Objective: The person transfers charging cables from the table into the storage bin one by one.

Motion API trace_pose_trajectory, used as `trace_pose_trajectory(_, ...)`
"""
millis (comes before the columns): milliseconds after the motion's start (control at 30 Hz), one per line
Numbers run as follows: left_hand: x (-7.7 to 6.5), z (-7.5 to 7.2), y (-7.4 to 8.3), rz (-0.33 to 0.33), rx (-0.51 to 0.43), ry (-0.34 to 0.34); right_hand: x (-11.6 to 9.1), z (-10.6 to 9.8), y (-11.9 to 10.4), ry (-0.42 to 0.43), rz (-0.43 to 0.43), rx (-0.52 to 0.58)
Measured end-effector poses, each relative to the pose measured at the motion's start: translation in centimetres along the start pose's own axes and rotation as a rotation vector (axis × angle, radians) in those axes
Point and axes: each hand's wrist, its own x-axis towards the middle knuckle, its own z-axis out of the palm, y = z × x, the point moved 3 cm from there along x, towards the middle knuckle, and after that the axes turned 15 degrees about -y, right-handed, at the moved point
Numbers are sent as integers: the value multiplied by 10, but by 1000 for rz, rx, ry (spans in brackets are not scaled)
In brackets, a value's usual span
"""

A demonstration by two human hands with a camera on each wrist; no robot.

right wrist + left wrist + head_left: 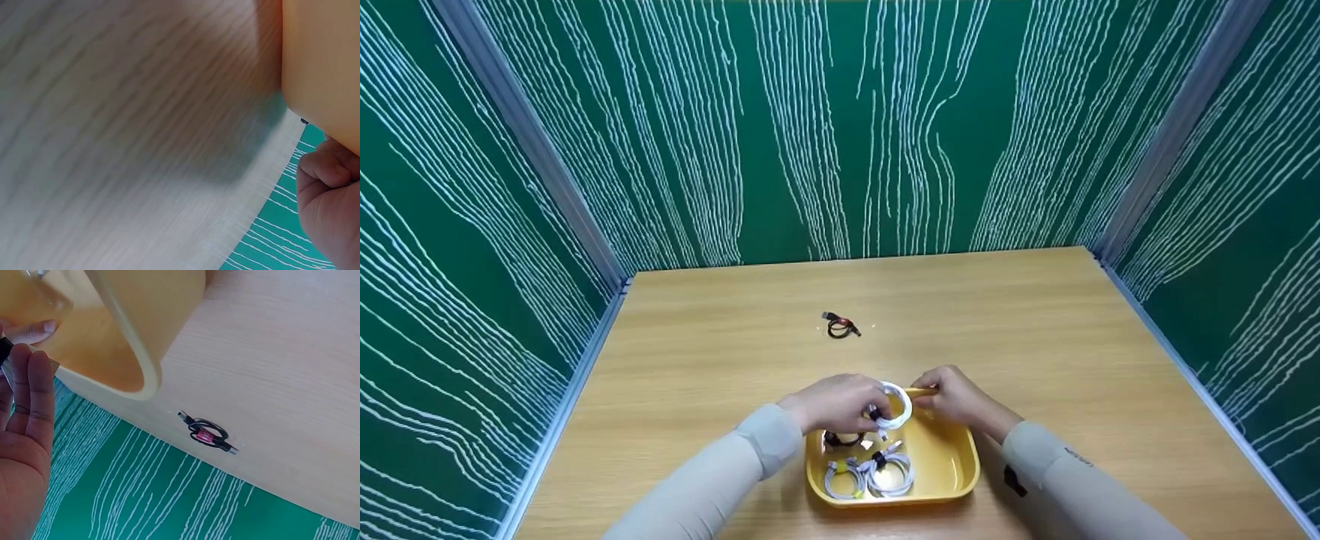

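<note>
My left hand (844, 401) pinches a white coiled cable (906, 407) above the far left part of a yellow plastic tray (973, 474). Its dark tie shows beside the fingers. In the left wrist view the left hand (31, 416) has its fingertips at a connector near the tray's rim. My right hand (956, 394) grips the tray's far rim, and in the right wrist view that hand (329, 191) is curled at the tray wall (323, 62). Inside the tray lie a grey cable coil (891, 487), another coil with yellow ties (844, 480) and a dark cable (846, 441).
A short black USB cable (840, 327) with a red tie lies on the wooden table (705, 337) beyond the tray. Green panels (885, 150) with white lines border the table at the back and both sides. A small black object (1015, 481) shows beside the right forearm.
</note>
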Motion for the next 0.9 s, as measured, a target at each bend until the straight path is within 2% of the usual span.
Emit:
trace_pose_trajectory(333, 4, 2, 8, 39, 32, -44, 0, -1, 0, -7, -8, -5)
trace_pose_trajectory(733, 11, 6, 14, 106, 90, -52, 1, -2, -1, -4, -14, -16)
trace_pose_trajectory(900, 15, 9, 18, 110, 81, -79, 1, -2, 0, -11, -9, -10)
